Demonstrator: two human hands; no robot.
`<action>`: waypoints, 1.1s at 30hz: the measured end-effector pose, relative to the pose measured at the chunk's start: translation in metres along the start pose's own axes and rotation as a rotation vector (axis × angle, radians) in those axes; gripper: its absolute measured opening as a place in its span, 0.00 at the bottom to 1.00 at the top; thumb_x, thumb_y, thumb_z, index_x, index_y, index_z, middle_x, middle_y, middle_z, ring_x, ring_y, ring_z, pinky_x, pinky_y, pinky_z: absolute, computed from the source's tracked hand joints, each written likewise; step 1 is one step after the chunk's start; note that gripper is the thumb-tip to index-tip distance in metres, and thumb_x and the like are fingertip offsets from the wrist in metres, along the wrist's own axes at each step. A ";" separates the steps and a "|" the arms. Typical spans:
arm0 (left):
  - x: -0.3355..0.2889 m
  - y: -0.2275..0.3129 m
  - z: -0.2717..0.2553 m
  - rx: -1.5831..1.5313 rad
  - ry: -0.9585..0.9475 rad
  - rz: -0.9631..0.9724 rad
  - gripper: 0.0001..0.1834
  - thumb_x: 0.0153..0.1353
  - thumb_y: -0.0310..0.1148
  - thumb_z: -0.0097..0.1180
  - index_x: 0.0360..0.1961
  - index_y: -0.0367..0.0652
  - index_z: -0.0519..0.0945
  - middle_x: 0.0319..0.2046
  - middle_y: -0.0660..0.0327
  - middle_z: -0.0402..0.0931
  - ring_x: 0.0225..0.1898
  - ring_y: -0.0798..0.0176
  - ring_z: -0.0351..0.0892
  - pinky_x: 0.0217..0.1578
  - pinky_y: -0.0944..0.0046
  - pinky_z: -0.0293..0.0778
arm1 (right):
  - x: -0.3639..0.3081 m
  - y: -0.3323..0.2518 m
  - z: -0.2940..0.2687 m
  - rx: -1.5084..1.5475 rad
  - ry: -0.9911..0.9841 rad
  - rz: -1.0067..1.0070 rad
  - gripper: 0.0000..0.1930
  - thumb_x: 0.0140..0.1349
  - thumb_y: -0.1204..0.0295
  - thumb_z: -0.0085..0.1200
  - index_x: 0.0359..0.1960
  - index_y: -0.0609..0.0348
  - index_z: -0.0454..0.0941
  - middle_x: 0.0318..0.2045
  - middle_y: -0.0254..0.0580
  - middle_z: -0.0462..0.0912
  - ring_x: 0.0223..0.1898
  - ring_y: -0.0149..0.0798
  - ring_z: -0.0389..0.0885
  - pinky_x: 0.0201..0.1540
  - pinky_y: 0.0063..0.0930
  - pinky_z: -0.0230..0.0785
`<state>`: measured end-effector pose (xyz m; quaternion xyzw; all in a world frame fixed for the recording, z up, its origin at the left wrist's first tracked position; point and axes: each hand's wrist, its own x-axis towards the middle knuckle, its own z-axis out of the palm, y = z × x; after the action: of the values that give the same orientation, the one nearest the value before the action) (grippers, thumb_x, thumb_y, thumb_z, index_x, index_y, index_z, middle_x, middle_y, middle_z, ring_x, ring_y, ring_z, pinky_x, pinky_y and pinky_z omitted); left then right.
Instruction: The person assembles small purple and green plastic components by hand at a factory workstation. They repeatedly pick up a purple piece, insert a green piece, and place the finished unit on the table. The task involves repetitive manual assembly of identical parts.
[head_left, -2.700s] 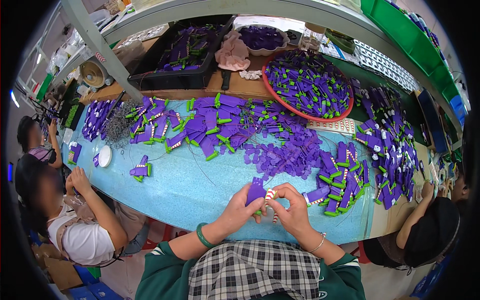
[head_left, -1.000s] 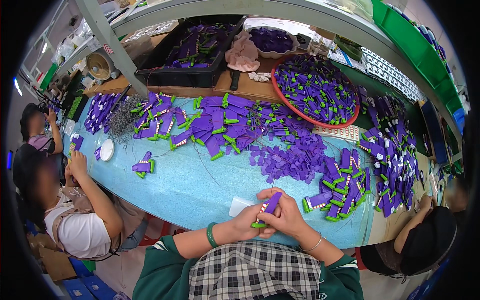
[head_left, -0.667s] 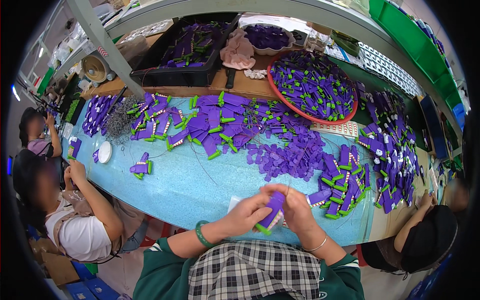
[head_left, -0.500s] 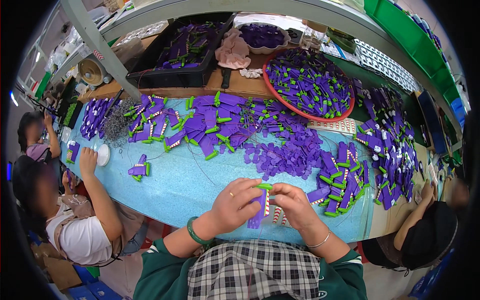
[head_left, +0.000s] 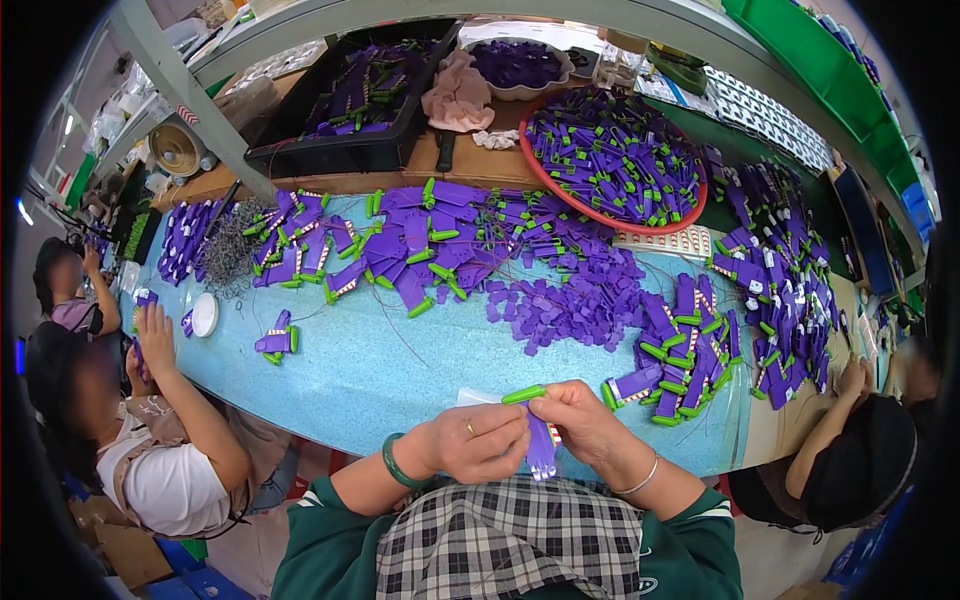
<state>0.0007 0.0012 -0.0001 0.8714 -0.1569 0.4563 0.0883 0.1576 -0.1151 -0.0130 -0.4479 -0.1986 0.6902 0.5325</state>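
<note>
A flat purple plastic part (head_left: pixel 541 452) with a bright green rounded end hangs between my hands, close above the checked apron. My right hand (head_left: pixel 590 425) pinches it just below the green end, thumb across its face. A red-and-white striped strip shows partly along its right edge. My left hand (head_left: pixel 478 442) is closed, its curled fingertips against the part's left side; what lies inside those fingers is hidden. Right of my hands lies a pile of similar purple parts with green ends (head_left: pixel 685 350). Behind my hands, a whitish sheet (head_left: pixel 478 397) peeks out on the table.
Small purple pieces (head_left: pixel 570 300) and more assembled parts (head_left: pixel 420 235) spread over the blue tabletop (head_left: pixel 370 350). Behind stand a red round basket (head_left: pixel 612 222) and a black crate (head_left: pixel 330 160), both filled with purple parts. Co-workers sit left (head_left: pixel 170 460) and right (head_left: pixel 850 460).
The purple part has tilted, its lower end swinging right, and my right thumb now lies over it. My left fingers have curled lower beside it. The left co-worker's raised hand has moved.
</note>
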 end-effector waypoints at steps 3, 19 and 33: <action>0.001 0.004 0.000 -0.023 -0.004 -0.053 0.07 0.43 0.19 0.60 0.26 0.37 0.77 0.32 0.56 0.76 0.36 0.56 0.80 0.31 0.67 0.81 | -0.014 -0.003 0.005 -0.050 -0.009 0.060 0.15 0.65 0.68 0.51 0.20 0.58 0.77 0.22 0.28 0.76 0.26 0.21 0.71 0.32 0.19 0.64; 0.023 -0.075 0.058 -0.308 -0.197 -0.773 0.04 0.56 0.26 0.57 0.31 0.38 0.76 0.28 0.57 0.72 0.27 0.54 0.76 0.28 0.59 0.72 | 0.000 0.006 -0.046 -0.203 0.345 -0.530 0.09 0.63 0.79 0.49 0.44 0.64 0.71 0.36 0.35 0.75 0.36 0.28 0.77 0.38 0.27 0.78; 0.038 -0.106 0.059 -0.244 -0.175 -0.965 0.09 0.48 0.18 0.61 0.30 0.37 0.74 0.35 0.59 0.72 0.37 0.63 0.76 0.36 0.63 0.77 | -0.007 -0.005 -0.047 -0.226 0.318 -0.632 0.21 0.60 0.85 0.50 0.57 0.66 0.70 0.41 0.36 0.69 0.43 0.28 0.74 0.44 0.25 0.79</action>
<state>0.1042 0.0756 -0.0038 0.8630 0.2047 0.2670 0.3770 0.2001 -0.1295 -0.0304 -0.5222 -0.3170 0.3871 0.6906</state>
